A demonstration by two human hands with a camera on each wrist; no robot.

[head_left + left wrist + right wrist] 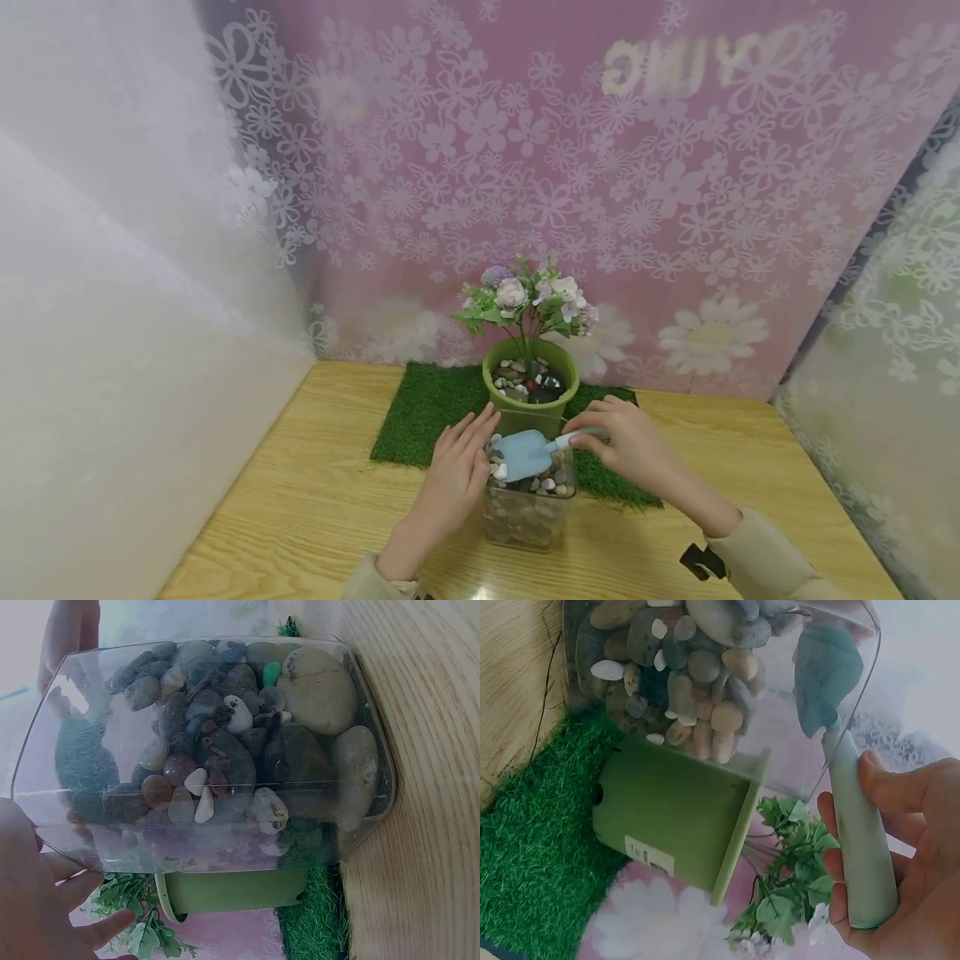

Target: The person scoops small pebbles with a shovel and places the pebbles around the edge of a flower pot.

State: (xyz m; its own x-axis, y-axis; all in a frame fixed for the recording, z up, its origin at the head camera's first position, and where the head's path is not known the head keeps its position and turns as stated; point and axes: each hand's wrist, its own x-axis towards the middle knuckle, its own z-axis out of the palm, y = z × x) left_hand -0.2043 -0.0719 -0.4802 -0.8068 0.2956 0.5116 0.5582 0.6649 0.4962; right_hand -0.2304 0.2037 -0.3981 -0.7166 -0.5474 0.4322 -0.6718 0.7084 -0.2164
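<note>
Green pot [529,407], base hidden behind pebble container [527,518] in head view, label [649,855] illegible

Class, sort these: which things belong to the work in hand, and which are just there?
In the job:
blue trowel, in the right hand
clear container, left hand at its rim
stones
perhaps green flowerpot

Apparently just there:
grass mat
floral backdrop

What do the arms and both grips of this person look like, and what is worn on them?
The left grip and right grip wear no gloves. The left sleeve and right sleeve are plain pale beige. A small black piece shows beside the latter; its exact kind is unclear.
</note>
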